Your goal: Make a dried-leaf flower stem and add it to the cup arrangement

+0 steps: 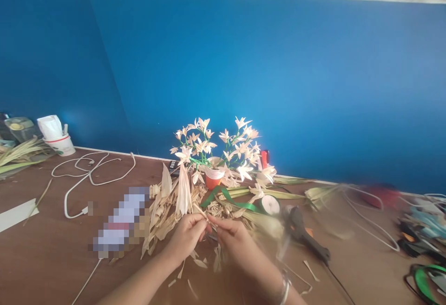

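My left hand (pixel 187 236) and my right hand (pixel 232 236) meet at the middle of the brown table (pixel 52 254), fingers pinched together on a thin pale strip of dried leaf (pixel 206 221). Just beyond them lies a heap of dried husk pieces (pixel 170 202). Behind the heap stands a small orange cup (pixel 213 178) holding cream handmade flowers (pixel 216 149) on green stems. A green ribbon (pixel 226 198) curls beside the cup, next to a white tape roll (pixel 270 204).
A black glue gun (pixel 303 233) lies right of my hands, its cord trailing off. White cables (pixel 87 175) loop at the left near a white cup (pixel 62 143) and green leaves (pixel 19 154). Blurred tools and cords crowd the right edge. A blue wall (pixel 278 86) backs the table.
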Action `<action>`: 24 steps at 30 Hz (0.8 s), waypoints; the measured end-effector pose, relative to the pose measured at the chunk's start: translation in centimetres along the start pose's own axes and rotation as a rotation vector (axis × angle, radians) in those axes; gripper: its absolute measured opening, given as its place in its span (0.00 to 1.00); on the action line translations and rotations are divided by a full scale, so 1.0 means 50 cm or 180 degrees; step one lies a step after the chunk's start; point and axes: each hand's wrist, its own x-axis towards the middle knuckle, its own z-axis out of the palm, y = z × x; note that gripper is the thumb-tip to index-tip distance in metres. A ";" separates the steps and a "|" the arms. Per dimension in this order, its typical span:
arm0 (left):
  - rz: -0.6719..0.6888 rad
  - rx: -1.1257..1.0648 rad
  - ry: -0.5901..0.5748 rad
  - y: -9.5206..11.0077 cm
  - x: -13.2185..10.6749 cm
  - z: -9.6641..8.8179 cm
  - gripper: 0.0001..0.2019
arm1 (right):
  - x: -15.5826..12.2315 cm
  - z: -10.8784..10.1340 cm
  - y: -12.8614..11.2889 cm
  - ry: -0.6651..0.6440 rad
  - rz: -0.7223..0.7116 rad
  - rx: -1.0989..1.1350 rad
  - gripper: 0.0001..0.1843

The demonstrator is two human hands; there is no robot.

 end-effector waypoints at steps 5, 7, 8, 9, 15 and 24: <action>-0.0288 -0.0249 0.0382 -0.008 0.005 0.016 0.14 | -0.010 0.022 0.001 0.0439 -0.0742 -0.2202 0.30; -0.0371 -0.0298 0.0409 -0.011 0.008 0.019 0.15 | -0.012 0.030 0.011 0.0503 -0.0661 -0.3003 0.35; -0.0410 -0.0329 0.0417 -0.012 0.009 0.020 0.15 | -0.012 0.034 0.014 0.0499 -0.0594 -0.3323 0.37; -0.0446 -0.0361 0.0417 -0.013 0.009 0.021 0.15 | -0.011 0.038 0.015 0.0482 -0.0526 -0.3579 0.38; -0.0626 -0.0492 0.0351 -0.005 0.000 0.021 0.11 | -0.004 0.027 0.004 0.0559 -0.0228 -0.4168 0.41; 0.0041 0.1008 0.0248 -0.002 0.022 -0.035 0.15 | -0.004 -0.035 0.009 0.1128 -0.0665 -0.3536 0.34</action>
